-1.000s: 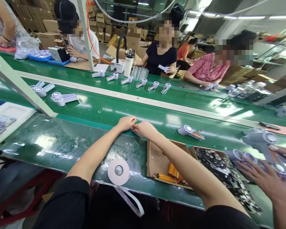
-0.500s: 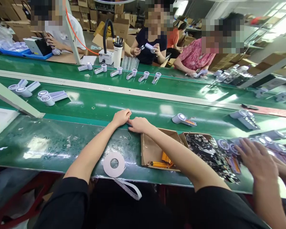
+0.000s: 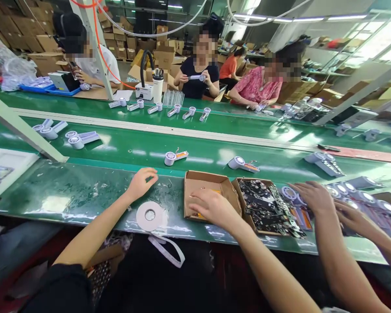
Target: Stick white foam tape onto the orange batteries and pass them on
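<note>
newly parted: moved right hand [image 3: 211,206] over cardboard box [image 3: 206,179], cannot tell its grip; drew left hand [image 3: 143,182] left of box, with fingers loosely spread; revealed pale fan [image 3: 170,159] beyond box's far left corner.

Left hand [image 3: 142,183]: we have parted it from our right.
Right hand [image 3: 214,207]: we have brought it over the box [image 3: 189,184].
Fan [image 3: 170,158]: we see another on the belt [image 3: 127,145].
</note>
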`<state>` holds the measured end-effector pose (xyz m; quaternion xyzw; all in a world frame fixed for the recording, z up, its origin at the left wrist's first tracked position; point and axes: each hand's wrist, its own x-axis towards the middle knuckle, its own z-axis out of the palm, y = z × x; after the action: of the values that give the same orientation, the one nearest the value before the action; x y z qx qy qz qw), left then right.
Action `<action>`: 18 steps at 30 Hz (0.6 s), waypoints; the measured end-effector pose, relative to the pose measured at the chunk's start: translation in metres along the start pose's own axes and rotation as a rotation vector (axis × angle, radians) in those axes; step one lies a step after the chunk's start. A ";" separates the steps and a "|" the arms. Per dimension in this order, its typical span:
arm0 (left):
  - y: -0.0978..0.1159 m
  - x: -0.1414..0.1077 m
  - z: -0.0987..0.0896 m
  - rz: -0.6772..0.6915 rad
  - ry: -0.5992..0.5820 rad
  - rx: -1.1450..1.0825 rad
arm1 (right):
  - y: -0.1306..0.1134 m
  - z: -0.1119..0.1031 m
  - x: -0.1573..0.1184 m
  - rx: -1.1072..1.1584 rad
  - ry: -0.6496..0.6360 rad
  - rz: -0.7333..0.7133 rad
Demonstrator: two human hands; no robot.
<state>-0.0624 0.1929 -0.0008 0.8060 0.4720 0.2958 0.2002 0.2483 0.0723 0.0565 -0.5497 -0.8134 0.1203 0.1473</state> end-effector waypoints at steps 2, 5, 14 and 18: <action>-0.005 -0.064 -0.012 0.060 0.065 0.010 | -0.007 0.023 -0.025 -0.123 0.050 0.013; -0.015 -0.134 -0.017 0.170 -0.032 0.151 | -0.017 0.057 -0.045 -0.226 0.086 -0.002; 0.006 -0.155 0.026 0.073 0.096 0.296 | -0.013 0.071 -0.052 -0.096 0.247 -0.274; 0.024 -0.164 0.044 -0.072 0.371 0.165 | -0.008 0.054 -0.042 0.067 0.455 -0.470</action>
<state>-0.0797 0.0356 -0.0664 0.7340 0.5518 0.3923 0.0534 0.2363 0.0287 0.0047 -0.3545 -0.8600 -0.0163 0.3668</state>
